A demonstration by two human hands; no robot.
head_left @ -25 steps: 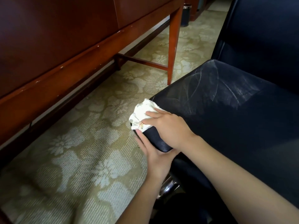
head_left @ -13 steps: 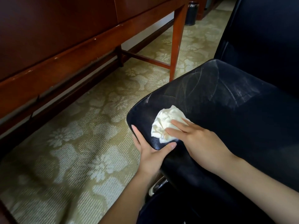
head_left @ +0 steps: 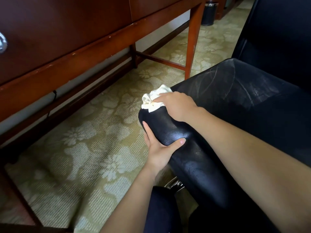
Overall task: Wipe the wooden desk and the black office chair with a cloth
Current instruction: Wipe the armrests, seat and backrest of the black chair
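Note:
The black office chair's seat (head_left: 235, 91) fills the right side, dusty and streaked on top, with its backrest (head_left: 277, 31) behind. A crumpled white cloth (head_left: 154, 98) sits on the seat's front left corner. My right hand (head_left: 178, 106) lies on top of it and presses it to the leather, index finger stretched out. Lower on the same edge, my left hand (head_left: 159, 148) grips the seat, thumb on top and fingers underneath. The wooden desk (head_left: 67, 31) runs along the upper left.
A desk leg (head_left: 191, 39) with a cross rail stands just beyond the seat corner. A black bin (head_left: 209, 12) stands on the floral carpet (head_left: 84, 148) farther back. The chair's chrome base (head_left: 175, 184) shows under the seat. A metal drawer handle (head_left: 2, 42) is at the far left.
My right hand slid the cloth from the seat corner inward onto the seat top, then back out to the corner. My left hand kept its hold on the seat edge.

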